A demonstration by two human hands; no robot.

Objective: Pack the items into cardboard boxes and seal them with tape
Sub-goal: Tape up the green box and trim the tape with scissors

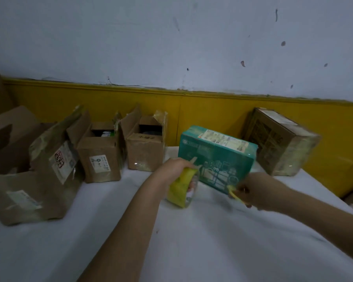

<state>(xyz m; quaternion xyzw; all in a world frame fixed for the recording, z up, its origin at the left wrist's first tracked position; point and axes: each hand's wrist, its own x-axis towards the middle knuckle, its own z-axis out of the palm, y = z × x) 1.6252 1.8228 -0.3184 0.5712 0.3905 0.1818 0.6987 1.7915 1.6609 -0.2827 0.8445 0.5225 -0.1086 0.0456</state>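
I have the left hand (174,167) curled round the tape roll (180,192), a yellow roll held on edge just above the bench (202,241). The fingers are wrapped through and over the roll, and the hand sits above it. The right hand (261,190) is off to the right of the roll, a little apart from it. Its thumb and fingers pinch a short yellow strip (235,194) that sticks out toward the left hand. The strip is blurred, so I cannot tell whether it joins the roll.

Just beyond both hands, between them, lies the teal box (216,157). It is closed, turned at an angle on the white cloth, with a pale label on top and line drawings on the face nearest me. Its near lower corner comes close to the right hand's fingertips, though I cannot tell if they touch.

Beyond the right hand, further back and to its right, a closed brown box (279,141) sits wrapped in clear tape. To the left of the left hand are two small open boxes side by side, the nearer one (145,147) and the labelled one (99,159), flaps up. Further left again is a large open box (39,176) with torn labels. All of them line up along the yellow wall panel (202,115).
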